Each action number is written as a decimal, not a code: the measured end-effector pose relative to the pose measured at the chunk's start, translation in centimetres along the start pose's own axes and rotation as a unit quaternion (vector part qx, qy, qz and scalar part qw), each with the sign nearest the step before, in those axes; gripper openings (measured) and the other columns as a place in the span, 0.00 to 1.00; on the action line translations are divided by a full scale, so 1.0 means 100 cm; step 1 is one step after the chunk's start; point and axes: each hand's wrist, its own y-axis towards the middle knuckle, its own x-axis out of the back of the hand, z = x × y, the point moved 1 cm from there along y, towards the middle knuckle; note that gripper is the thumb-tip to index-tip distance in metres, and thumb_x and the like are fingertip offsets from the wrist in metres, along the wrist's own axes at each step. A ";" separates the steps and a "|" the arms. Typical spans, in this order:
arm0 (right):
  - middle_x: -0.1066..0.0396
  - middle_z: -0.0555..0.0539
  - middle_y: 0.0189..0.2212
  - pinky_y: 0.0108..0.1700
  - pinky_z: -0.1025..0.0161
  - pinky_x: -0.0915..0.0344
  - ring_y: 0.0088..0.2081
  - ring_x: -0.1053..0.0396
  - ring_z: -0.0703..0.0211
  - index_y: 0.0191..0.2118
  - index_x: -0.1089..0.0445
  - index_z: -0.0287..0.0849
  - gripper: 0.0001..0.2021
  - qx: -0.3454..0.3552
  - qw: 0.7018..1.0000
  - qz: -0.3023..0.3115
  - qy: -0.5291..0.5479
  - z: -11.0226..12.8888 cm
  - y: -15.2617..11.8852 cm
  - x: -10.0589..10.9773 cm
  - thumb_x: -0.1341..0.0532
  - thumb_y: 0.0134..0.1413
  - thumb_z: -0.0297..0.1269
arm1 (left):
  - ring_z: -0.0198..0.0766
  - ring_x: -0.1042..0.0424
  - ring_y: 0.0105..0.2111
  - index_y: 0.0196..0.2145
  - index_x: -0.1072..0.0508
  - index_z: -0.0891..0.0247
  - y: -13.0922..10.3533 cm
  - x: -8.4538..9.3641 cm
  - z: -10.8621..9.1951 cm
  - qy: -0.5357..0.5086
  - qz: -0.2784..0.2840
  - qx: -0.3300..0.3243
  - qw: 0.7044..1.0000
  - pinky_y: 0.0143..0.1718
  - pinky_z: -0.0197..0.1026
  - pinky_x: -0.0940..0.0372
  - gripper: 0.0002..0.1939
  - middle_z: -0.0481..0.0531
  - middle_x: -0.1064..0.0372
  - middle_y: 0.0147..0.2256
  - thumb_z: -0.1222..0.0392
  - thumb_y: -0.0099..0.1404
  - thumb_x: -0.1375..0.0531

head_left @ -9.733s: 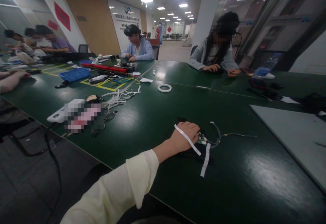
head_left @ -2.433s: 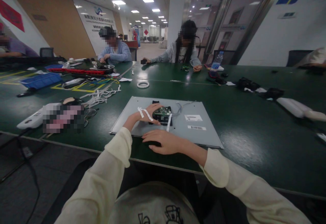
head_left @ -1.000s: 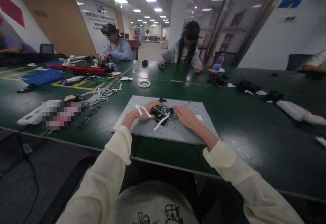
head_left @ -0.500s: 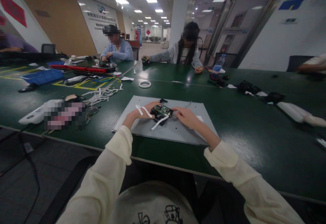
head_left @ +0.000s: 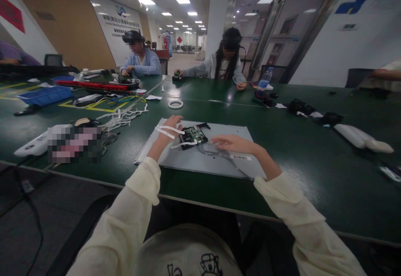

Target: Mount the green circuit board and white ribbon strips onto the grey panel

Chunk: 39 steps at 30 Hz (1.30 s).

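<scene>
A green circuit board in a black frame [head_left: 194, 135] lies on a flat grey metal panel [head_left: 200, 165]. My left hand [head_left: 167, 133] is at the board's left side, fingers stretched forward and holding nothing. White tape strips [head_left: 165, 131] cross the back of that hand. One more strip [head_left: 180, 145] runs from the frame's lower left edge. To the right of the board, my right hand [head_left: 236, 144] hovers over the panel, open, with its fingers apart. A grey cable [head_left: 221, 154] runs from the board under this hand toward the panel's front right edge.
White tape pieces [head_left: 123, 117] and a blue tray [head_left: 46, 96] are at left. A tape roll [head_left: 175, 104] stands beyond the panel. Two people sit across the green table [head_left: 300, 150]. A bottle [head_left: 265, 79] and black items [head_left: 300, 106] are at far right.
Both hands have let go of the board, which now lies flatter on the panel. My left hand has moved left and forward, my right hand slightly right. More of the cable shows.
</scene>
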 end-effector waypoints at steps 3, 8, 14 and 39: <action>0.31 0.45 0.44 0.46 0.60 0.38 0.43 0.33 0.57 0.51 0.35 0.41 0.18 -0.080 0.996 0.024 0.015 -0.013 -0.015 0.022 0.45 0.56 0.39 | 0.36 0.32 0.28 0.42 0.31 0.66 -0.010 0.014 -0.022 -0.054 0.026 0.015 0.998 0.32 0.37 0.37 0.15 0.50 0.31 0.27 0.61 0.62 0.51; 0.31 0.42 0.43 0.41 0.61 0.36 0.40 0.33 0.57 0.50 0.34 0.37 0.20 -0.117 0.988 0.076 0.073 -0.027 -0.023 0.030 0.42 0.53 0.42 | 0.38 0.31 0.27 0.31 0.27 0.64 -0.051 0.025 -0.059 0.002 0.208 -0.033 0.977 0.29 0.37 0.40 0.11 0.52 0.29 0.27 0.60 0.60 0.48; 0.32 0.40 0.45 0.46 0.62 0.37 0.44 0.33 0.57 0.50 0.34 0.34 0.22 -0.067 0.969 0.170 0.168 -0.005 -0.012 0.006 0.39 0.52 0.43 | 0.42 0.30 0.32 0.31 0.28 0.67 -0.075 0.026 -0.067 0.119 0.227 -0.002 0.967 0.34 0.39 0.38 0.13 0.58 0.29 0.31 0.60 0.63 0.50; 0.33 0.44 0.45 0.47 0.60 0.37 0.44 0.34 0.60 0.48 0.34 0.39 0.15 -0.025 0.949 -0.313 0.022 -0.026 0.014 0.001 0.51 0.58 0.35 | 0.49 0.32 0.41 0.40 0.31 0.75 -0.034 0.001 -0.044 0.133 0.220 -0.049 0.965 0.44 0.45 0.38 0.14 0.66 0.34 0.41 0.71 0.54 0.44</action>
